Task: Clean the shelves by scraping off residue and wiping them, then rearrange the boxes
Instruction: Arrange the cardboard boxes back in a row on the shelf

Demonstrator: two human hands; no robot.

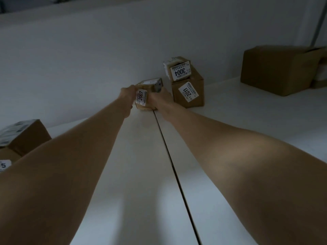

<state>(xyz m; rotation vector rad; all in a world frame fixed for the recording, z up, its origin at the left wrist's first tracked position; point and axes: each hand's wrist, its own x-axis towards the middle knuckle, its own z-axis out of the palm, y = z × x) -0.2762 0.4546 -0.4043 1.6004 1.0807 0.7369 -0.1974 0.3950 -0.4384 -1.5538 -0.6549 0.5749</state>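
Both bare arms were stretched straight forward, nearly parallel, over the white shelf (141, 156). The left hand (127, 97) clasped the left side of a small brown cardboard box labelled 2007 (149, 86), and the right hand (160, 99) clasped its right side, so the box was held between them. The fingers were mostly hidden behind it.

The box sat at the back of the shelf, close to the pale wall, at the far end of a dark seam. Its white label faced the person, with the number turned sideways. Just to its right stood a brown box labelled 2011 (188, 93) with a smaller box labelled 3004 (177, 69) stacked on top.
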